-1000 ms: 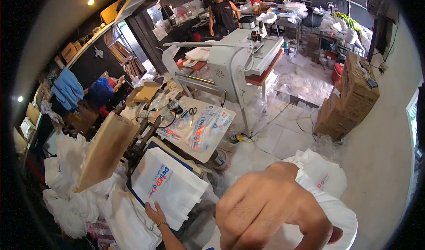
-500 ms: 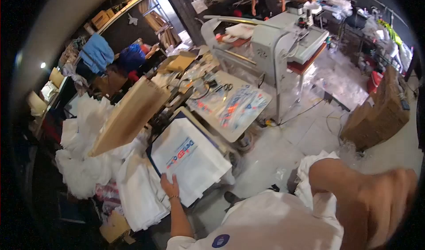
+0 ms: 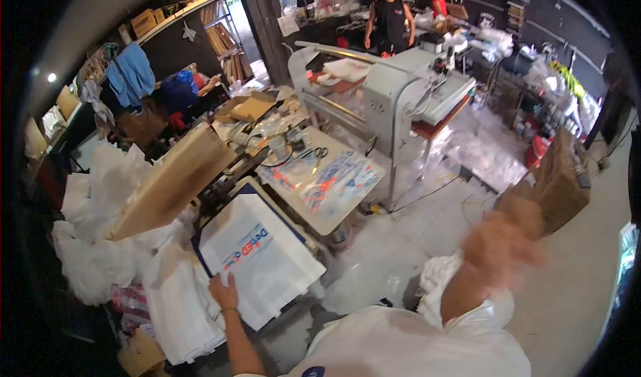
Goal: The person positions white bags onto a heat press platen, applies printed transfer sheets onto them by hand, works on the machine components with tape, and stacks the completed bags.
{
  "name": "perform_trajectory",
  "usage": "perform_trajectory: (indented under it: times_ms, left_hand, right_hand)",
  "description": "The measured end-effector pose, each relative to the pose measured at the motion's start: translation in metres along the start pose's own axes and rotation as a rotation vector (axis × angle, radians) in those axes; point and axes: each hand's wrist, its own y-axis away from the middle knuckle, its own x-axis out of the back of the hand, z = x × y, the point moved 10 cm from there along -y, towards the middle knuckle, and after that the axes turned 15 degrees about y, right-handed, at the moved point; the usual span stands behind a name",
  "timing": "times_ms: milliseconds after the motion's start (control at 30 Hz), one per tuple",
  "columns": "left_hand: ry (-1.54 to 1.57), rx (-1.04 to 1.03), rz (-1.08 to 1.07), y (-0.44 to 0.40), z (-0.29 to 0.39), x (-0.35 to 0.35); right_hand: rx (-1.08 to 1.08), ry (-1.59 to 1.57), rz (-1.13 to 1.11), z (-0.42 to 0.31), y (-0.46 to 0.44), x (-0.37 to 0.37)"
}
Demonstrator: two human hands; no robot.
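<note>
A white sheet-like bag (image 3: pixel 264 263) with blue and red lettering lies flat on a dark-edged board (image 3: pixel 200 247). My left hand (image 3: pixel 224 293) rests at the bag's near left edge, fingers apart, with the palm side hidden. My right hand (image 3: pixel 504 243) is raised at the right, away from the bag, and smeared by motion; its fingers cannot be made out. Beside my left hand is a stack of folded white bags (image 3: pixel 179 303). A framed screen (image 3: pixel 170 183) stands tilted up behind the board.
A pale tray (image 3: pixel 327 220) smeared with blue and red ink holds scissors (image 3: pixel 314 153). Beyond it stands a large grey machine (image 3: pixel 387 106). A cardboard box (image 3: pixel 564 186) sits on the floor at the right. Two people, one in a black top (image 3: pixel 390 23), are in the background.
The view has swung to the right, shifting the scene leftward. My right hand has moved up and away from me. My left hand stays at the bag's edge.
</note>
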Motion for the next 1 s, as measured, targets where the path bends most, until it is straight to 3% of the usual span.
perform_trajectory:
  times_ms: [67, 100, 200, 267, 333, 367, 433, 467, 533, 600, 667, 700, 800, 833, 1000]
  left_hand:
    - [-0.068, 0.017, -0.081, -0.02, 0.02, 0.005]
    - [-0.122, 0.098, -0.131, -0.028, 0.033, 0.008]
    - [-0.095, 0.027, 0.02, -0.054, 0.045, 0.006]
    - [-0.008, -0.029, -0.042, -0.067, 0.021, -0.029]
    - [-0.169, -0.021, -0.125, -0.062, 0.025, -0.065]
    - [-0.186, 0.141, -0.312, -0.056, 0.038, -0.074]
    - [-0.204, 0.129, -0.294, -0.053, 0.061, -0.08]
    - [-0.227, 0.126, -0.263, -0.054, 0.074, -0.081]
    - [-0.258, 0.072, -0.26, -0.053, 0.115, -0.087]
    - [-0.157, -0.087, -0.291, -0.053, 0.164, -0.092]
    - [0.03, -0.323, -0.313, -0.048, 0.175, -0.124]
    - [-0.037, -0.376, -0.388, -0.04, 0.174, -0.138]
    - [0.046, -0.39, -0.417, -0.032, 0.164, -0.141]
    - [0.037, -0.301, -0.518, -0.032, 0.16, -0.13]
    - [-0.117, -0.087, -0.362, -0.033, 0.055, -0.071]
  right_hand:
    - [-0.375, 0.223, 0.169, 0.116, 0.007, 0.008]
    - [-0.459, 0.306, 0.166, 0.169, 0.016, 0.002]
    - [-0.287, 0.631, 0.044, 0.287, 0.032, -0.026]
    - [-0.359, 0.736, -0.066, 0.379, 0.066, -0.039]
    - [-0.363, 1.057, -0.308, 0.382, 0.07, -0.085]
    - [-0.362, 1.07, -0.296, 0.385, 0.066, -0.096]
    - [-0.112, 1.133, -0.554, 0.39, 0.065, -0.15]
    - [-0.119, 1.142, -0.551, 0.398, 0.06, -0.159]
    - [0.128, 1.186, -0.484, 0.395, 0.051, -0.191]
    - [0.08, 1.175, -0.571, 0.432, 0.051, -0.209]
    - [0.123, 1.405, -0.482, 0.436, 0.033, -0.216]
    - [0.007, 1.517, -0.613, 0.455, 0.037, -0.217]
    - [0.064, 1.608, -0.606, 0.462, 0.049, -0.21]
    - [-0.014, 1.64, -0.659, 0.47, 0.052, -0.208]
    - [-0.023, 1.653, -0.643, 0.476, 0.052, -0.211]
